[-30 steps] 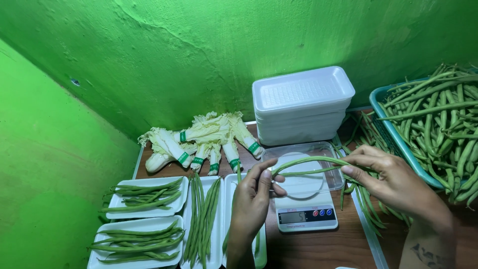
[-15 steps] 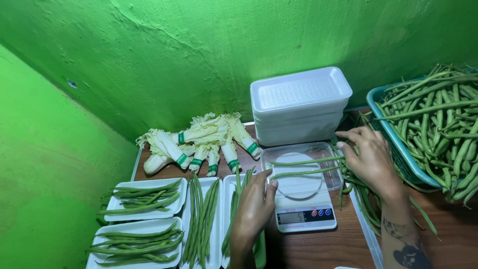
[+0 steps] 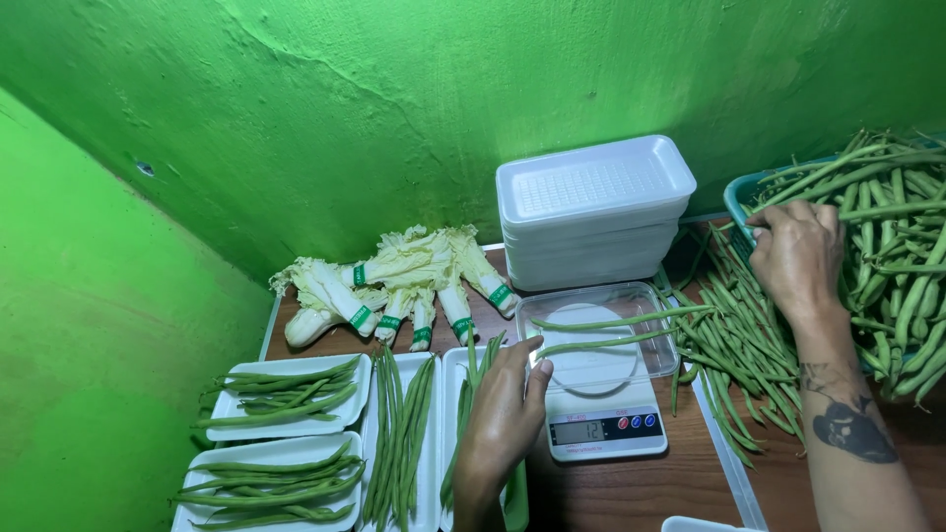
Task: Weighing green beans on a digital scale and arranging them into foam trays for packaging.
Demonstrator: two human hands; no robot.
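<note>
My left hand (image 3: pixel 503 412) rests palm down over a white foam tray (image 3: pixel 453 372) of long green beans, its fingertips near the kitchen scale (image 3: pixel 603 426). A clear plastic tray (image 3: pixel 599 296) sits on the scale with two long beans (image 3: pixel 616 330) lying across it. Far to the right, my right hand (image 3: pixel 800 258) reaches into the blue basket (image 3: pixel 741 195) heaped with green beans (image 3: pixel 902 236), fingers curled among them; whether it grips any is unclear.
A stack of empty white foam trays (image 3: pixel 593 212) stands behind the scale. Banded napa cabbages (image 3: pixel 399 286) lie at the back left. Three filled bean trays (image 3: pixel 288 396) sit at the front left. Loose beans (image 3: pixel 741 340) lie between scale and basket. Green walls close in behind and left.
My right hand left the beans on the scale tray and moved right into the basket. My left hand dropped from the scale tray onto the foam tray of beans.
</note>
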